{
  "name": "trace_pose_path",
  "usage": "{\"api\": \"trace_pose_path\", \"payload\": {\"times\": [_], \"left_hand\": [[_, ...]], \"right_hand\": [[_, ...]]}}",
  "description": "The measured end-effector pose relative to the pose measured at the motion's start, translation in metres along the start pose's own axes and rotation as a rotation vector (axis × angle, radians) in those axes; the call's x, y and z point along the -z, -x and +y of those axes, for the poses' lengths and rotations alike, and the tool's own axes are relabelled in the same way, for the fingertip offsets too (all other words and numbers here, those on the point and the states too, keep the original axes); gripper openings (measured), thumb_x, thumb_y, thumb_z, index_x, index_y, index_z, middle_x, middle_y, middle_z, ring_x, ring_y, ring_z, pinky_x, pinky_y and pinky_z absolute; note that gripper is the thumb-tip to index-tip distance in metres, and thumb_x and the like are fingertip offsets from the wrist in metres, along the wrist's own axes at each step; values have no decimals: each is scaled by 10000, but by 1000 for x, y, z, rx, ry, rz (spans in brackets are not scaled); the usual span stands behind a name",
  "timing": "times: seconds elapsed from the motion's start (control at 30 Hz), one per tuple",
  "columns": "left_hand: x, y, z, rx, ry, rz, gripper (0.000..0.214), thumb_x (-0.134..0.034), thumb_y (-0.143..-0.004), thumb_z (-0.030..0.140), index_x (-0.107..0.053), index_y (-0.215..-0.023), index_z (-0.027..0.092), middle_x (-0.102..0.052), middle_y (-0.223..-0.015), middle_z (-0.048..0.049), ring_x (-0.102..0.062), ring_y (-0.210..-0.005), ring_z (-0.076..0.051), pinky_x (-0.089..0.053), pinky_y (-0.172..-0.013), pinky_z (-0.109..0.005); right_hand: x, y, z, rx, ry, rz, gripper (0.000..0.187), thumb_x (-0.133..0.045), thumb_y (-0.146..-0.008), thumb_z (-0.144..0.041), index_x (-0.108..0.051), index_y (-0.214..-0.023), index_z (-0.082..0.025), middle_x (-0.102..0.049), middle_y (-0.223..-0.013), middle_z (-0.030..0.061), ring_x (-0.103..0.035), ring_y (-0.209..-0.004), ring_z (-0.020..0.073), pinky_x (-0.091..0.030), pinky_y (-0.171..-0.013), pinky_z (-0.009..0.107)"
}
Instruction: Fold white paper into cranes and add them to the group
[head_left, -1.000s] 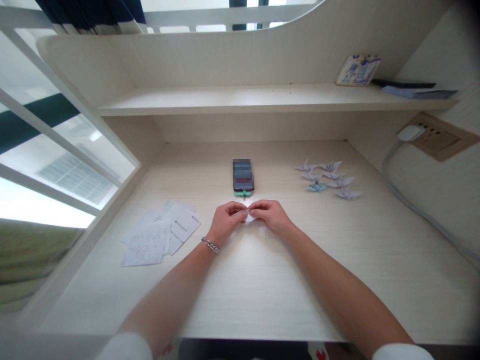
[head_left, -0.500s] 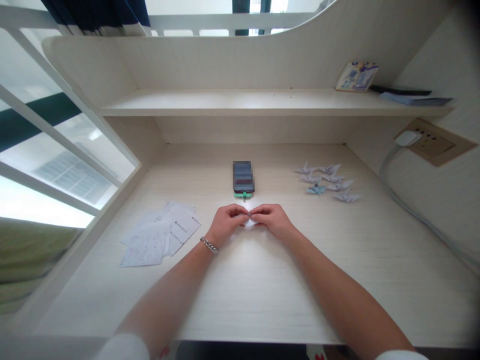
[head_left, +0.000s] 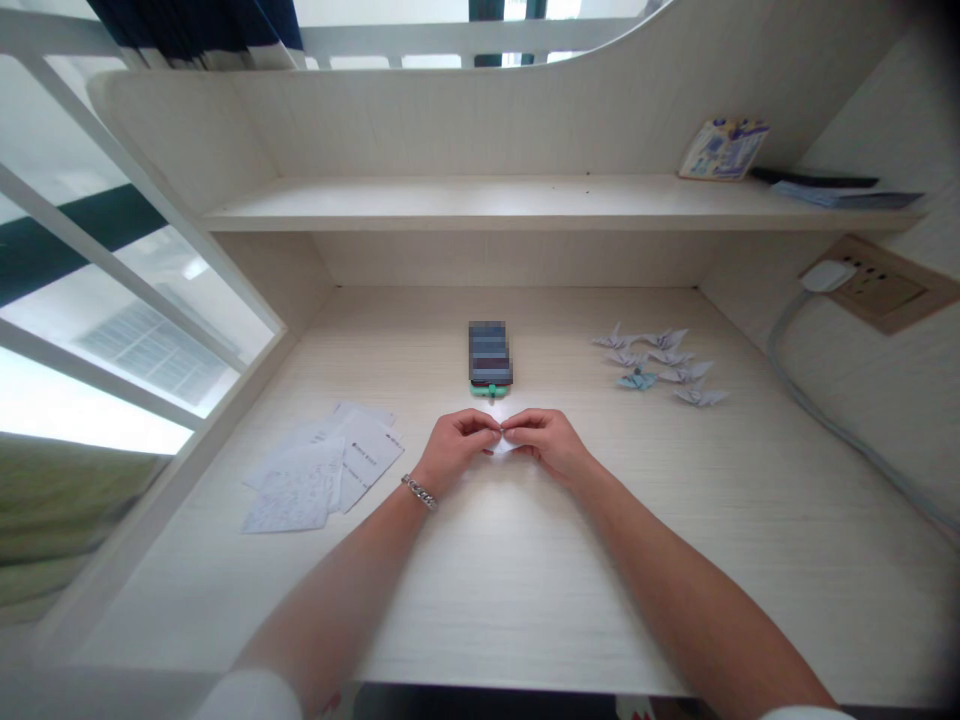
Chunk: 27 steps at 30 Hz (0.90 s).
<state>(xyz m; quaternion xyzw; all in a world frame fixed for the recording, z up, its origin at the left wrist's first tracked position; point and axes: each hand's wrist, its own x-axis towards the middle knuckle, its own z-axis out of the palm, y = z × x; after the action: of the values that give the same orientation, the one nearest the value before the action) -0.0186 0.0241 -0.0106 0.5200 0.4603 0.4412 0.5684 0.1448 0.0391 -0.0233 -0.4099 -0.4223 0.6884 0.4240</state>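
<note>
A small folded piece of white paper (head_left: pixel 502 446) rests on the pale wooden desk (head_left: pixel 525 590), pinched from both sides. My left hand (head_left: pixel 455 448), with a metal bracelet at the wrist, grips its left part with closed fingers. My right hand (head_left: pixel 546 440) pinches the right part, and the fingertips of both hands meet over the paper. Most of the paper is hidden under the fingers. Just beyond my hands lies a phone (head_left: pixel 490 356) on a green stand.
Loose printed paper sheets (head_left: pixel 321 478) lie on the desk to the left. Several folded paper cranes (head_left: pixel 660 361) sit at the right. A wall socket with a white plug (head_left: pixel 825 276) and grey cable is on the right wall. A shelf (head_left: pixel 525 200) above holds a booklet (head_left: pixel 724 148).
My hands have drawn closer together over the paper, fingertips now touching. The view has shifted slightly.
</note>
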Motion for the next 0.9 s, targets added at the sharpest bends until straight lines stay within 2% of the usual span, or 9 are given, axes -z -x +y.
{"api": "trace_pose_path", "payload": {"times": [0.17,0.27,0.47,0.9], "left_hand": [[0,0,0,-13,-30,0,151,-633,-637,237,-658,-746,136,-631,-699,-34,-561,-630,-119,-477,-590,-241],[1,0,0,-21,-57,8,150,-631,-636,239,-656,-741,135,-635,-705,-36,-568,-628,-122,-472,-606,-246],[1,0,0,-57,-125,-4,153,-627,-657,245,-654,-758,133,-649,-728,-43,-574,-636,-123,-465,-610,-242],[3,-3,-5,-6,-52,15,171,-652,-640,234,-658,-773,127,-662,-747,-55,-593,-670,-136,-473,-636,-251]], "right_hand": [[-1,1,-1,2,9,-3,202,-744,-511,-213,-697,-702,-170,-666,-671,27,-606,-623,163,-493,-596,294],[-2,1,-3,-4,-24,-21,216,-740,-545,-286,-689,-709,-155,-670,-703,44,-614,-650,177,-504,-626,320],[-2,-2,2,9,47,35,265,-749,-547,-341,-683,-716,-148,-665,-698,50,-613,-638,176,-500,-593,302],[-2,-2,5,50,128,62,264,-729,-568,-359,-678,-725,-153,-658,-696,39,-597,-622,154,-490,-574,275]]}}
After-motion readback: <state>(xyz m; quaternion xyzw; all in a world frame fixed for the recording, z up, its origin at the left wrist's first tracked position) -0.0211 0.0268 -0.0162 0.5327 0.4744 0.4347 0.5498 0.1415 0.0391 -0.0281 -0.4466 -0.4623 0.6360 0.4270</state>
